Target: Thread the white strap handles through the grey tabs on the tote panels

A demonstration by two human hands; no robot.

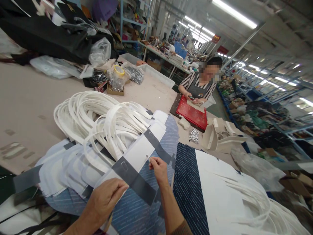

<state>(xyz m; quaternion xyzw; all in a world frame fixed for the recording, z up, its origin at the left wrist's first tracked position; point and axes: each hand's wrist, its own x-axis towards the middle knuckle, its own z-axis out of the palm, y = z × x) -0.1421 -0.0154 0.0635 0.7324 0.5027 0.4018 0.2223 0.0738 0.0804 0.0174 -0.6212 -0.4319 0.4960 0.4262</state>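
A stack of white bag panels (135, 153) with looped white handles (107, 127) lies in front of me, over blue patterned fabric (132, 212). Dark grey strips (134, 179) cross the top panel, and a small round metal snap (147, 156) shows between two of them. My left hand (106, 197) is closed at the panel's near edge beside a grey strip; whatever its fingers hold is hidden. Just right of the snap, my right hand (158, 168) pinches thumb and finger together. Anything in that pinch is too small to name.
Across the table a person (201, 81) works with both hands over a red board (192, 112). A second pile of white panels (220, 195) lies at right on dark striped fabric (188, 182). Plastic-wrapped parts and a yellow tape roll (119, 69) stand behind the handles.
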